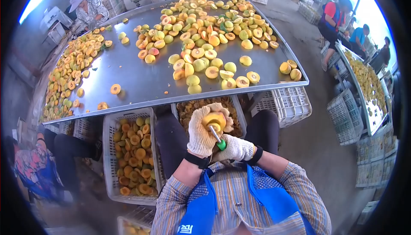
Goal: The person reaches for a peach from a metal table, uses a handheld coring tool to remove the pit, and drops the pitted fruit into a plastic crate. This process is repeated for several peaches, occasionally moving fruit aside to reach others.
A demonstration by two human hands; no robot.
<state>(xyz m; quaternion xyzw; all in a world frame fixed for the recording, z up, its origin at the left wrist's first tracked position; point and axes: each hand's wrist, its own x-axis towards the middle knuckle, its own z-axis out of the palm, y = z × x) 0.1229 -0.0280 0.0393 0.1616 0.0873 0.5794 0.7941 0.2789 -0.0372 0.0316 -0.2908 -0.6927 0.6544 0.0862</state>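
Observation:
My left hand, in a knitted work glove, is wrapped round a yellow peach half. My right hand, gloved too, grips a pitting tool with a green handle. The tool's metal shaft points up to the peach half, its tip overlapping the cut side in this view. Both hands are over my lap, above a crate of brownish pits and scraps. On the metal table in front lie many peach halves, some showing pits.
At my left stands a white crate full of peach halves. Another white crate sits under the table's right corner. People work at the far side and at the left. A second table with fruit stands at right.

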